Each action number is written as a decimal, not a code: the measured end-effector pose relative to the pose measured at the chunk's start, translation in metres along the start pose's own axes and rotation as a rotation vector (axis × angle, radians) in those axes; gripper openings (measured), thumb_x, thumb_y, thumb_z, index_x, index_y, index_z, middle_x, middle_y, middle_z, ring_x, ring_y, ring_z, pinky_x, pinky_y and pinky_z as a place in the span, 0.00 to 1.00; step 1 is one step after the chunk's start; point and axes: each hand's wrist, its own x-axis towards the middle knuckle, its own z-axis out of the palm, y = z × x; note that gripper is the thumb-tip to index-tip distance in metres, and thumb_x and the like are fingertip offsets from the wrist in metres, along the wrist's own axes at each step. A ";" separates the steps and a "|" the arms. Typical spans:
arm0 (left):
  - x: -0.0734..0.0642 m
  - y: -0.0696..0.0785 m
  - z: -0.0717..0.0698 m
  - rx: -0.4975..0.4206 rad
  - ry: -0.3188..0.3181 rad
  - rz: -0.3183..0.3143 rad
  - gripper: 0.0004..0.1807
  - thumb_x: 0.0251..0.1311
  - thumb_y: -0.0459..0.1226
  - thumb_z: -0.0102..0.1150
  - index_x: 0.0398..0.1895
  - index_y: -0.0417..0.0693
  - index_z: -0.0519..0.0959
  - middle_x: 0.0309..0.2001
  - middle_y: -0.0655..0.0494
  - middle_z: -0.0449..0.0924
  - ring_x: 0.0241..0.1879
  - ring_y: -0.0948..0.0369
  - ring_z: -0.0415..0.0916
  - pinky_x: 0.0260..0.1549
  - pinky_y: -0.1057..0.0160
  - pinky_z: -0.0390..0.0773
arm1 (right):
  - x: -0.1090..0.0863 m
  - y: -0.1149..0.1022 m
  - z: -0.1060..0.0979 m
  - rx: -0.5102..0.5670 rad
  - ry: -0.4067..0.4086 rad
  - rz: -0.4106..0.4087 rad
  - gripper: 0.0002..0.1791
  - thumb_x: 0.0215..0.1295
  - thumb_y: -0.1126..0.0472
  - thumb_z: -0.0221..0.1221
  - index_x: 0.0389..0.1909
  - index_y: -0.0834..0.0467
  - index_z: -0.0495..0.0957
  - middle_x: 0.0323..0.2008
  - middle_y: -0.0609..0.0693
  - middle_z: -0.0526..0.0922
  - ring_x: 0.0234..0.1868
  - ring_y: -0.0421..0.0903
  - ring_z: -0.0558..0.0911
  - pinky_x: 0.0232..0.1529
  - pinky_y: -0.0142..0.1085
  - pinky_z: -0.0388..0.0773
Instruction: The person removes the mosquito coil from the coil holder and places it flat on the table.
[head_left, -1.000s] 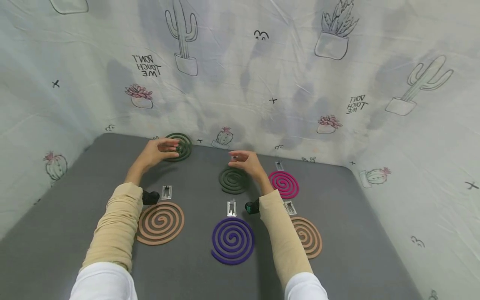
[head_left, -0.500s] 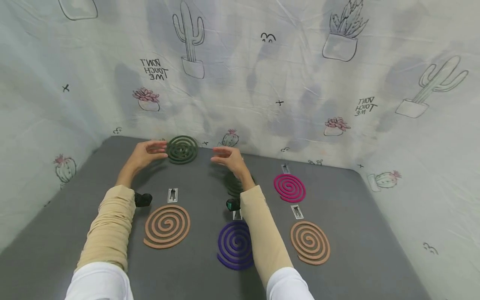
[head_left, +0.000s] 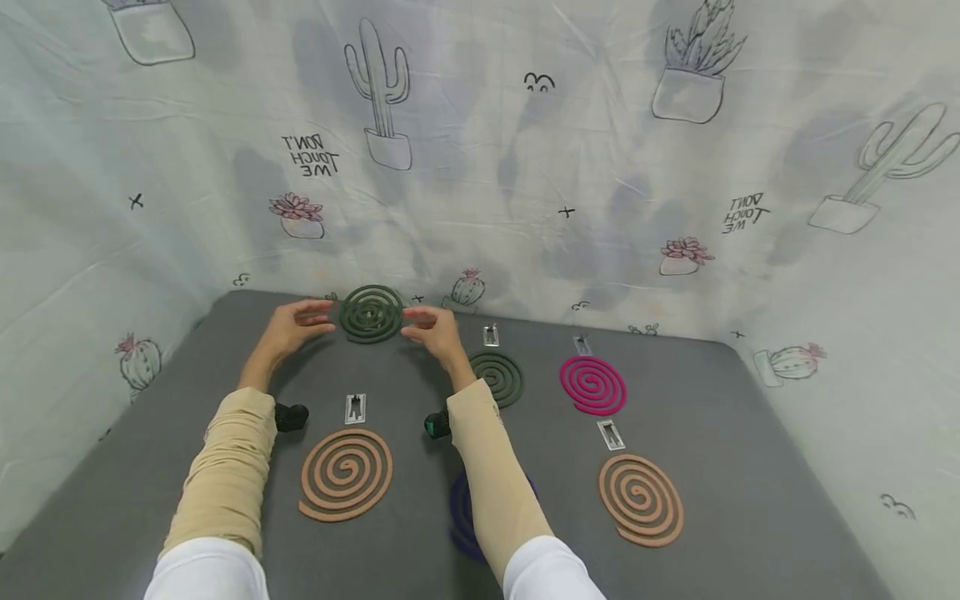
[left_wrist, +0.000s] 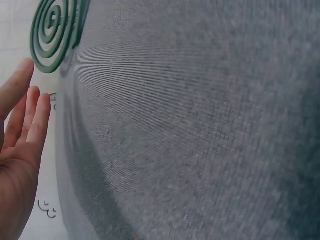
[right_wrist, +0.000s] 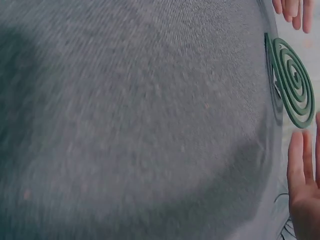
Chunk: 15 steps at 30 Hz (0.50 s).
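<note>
At the back left of the grey table, a green mosquito coil (head_left: 371,340) sits between my two hands. Both wrist views show this coil (left_wrist: 50,68) tilted and standing off the cloth, with more green rings behind it. My left hand (head_left: 288,329) hovers just left of it, fingers loosely extended and apart from the rim. On the other side is my right hand (head_left: 435,329), its fingertips very near the coil's right edge; contact cannot be told. Neither hand holds anything. The right wrist view shows the right hand (right_wrist: 304,195) below the coil (right_wrist: 295,77), fingers straight.
Other mosquito coils lie flat: green (head_left: 501,379), pink (head_left: 592,408), orange on the left (head_left: 347,517), orange on the right (head_left: 641,500), and purple (head_left: 459,517), partly under my right forearm. Small metal stands (head_left: 356,408) lie near them. A cactus-print cloth (head_left: 480,167) surrounds the table (head_left: 187,467).
My right hand has moved left, from above the middle green coil to beside the back-left one. My left hand has drawn left off that coil. The view has shifted slightly.
</note>
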 end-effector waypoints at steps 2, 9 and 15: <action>0.002 -0.002 0.001 0.015 -0.002 -0.003 0.29 0.62 0.33 0.59 0.66 0.34 0.65 0.65 0.34 0.64 0.61 0.40 0.68 0.56 0.46 0.73 | 0.002 0.003 0.002 -0.001 0.064 0.006 0.21 0.56 0.74 0.62 0.52 0.68 0.77 0.52 0.64 0.79 0.49 0.59 0.81 0.45 0.38 0.83; 0.012 -0.006 0.009 0.034 0.004 -0.017 0.33 0.61 0.31 0.60 0.68 0.33 0.61 0.65 0.32 0.63 0.61 0.40 0.67 0.57 0.45 0.71 | 0.009 0.002 0.015 -0.009 0.155 0.084 0.25 0.54 0.76 0.63 0.55 0.65 0.77 0.55 0.62 0.79 0.49 0.56 0.82 0.43 0.36 0.84; 0.017 -0.010 0.018 0.044 0.020 -0.013 0.32 0.61 0.29 0.59 0.68 0.33 0.61 0.61 0.30 0.67 0.58 0.40 0.70 0.55 0.48 0.73 | 0.018 0.002 0.027 -0.042 0.155 0.129 0.26 0.54 0.75 0.64 0.56 0.63 0.77 0.56 0.59 0.79 0.48 0.54 0.83 0.41 0.34 0.84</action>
